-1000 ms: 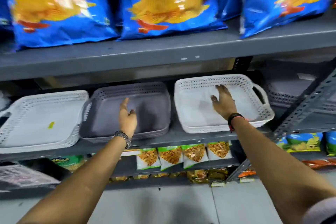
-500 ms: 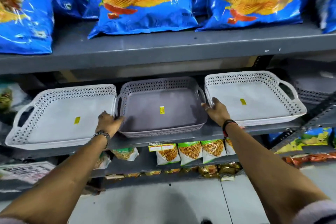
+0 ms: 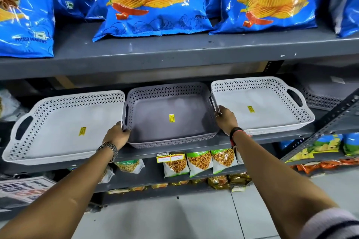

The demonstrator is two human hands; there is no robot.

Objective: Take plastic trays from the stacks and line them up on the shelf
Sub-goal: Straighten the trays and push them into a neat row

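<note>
grey tray (image 3: 171,116) sits on the middle grey shelf (image 3: 194,147), centre of a row of three, front edge at the shelf lip; it appears to rest on at least one more grey tray nested beneath. a yellow sticker (image 3: 171,118) lies on its floor. left hand (image 3: 117,136) is curled around the tray's left handle, fingers wrapped over the rim; a metal bracelet (image 3: 108,146) is on that wrist. right hand (image 3: 225,119) grips the right handle, fingers hooked through the opening, ring visible; red and black bands (image 3: 236,134) on that wrist. white tray, left (image 3: 58,132), lies just beside the grey one, rims nearly touching, yellow label inside. white tray, right (image 3: 260,106), likewise close on the other side, rim touching or almost touching the right hand. further grey trays (image 3: 320,97) sit stacked at far right, partly hidden by the rack upright. upper shelf carries blue chip bags (image 3: 155,2). lower shelf holds small snack packets (image 3: 200,163). a price tag (image 3: 170,157) hangs from the shelf edge below the grey tray.
</note>
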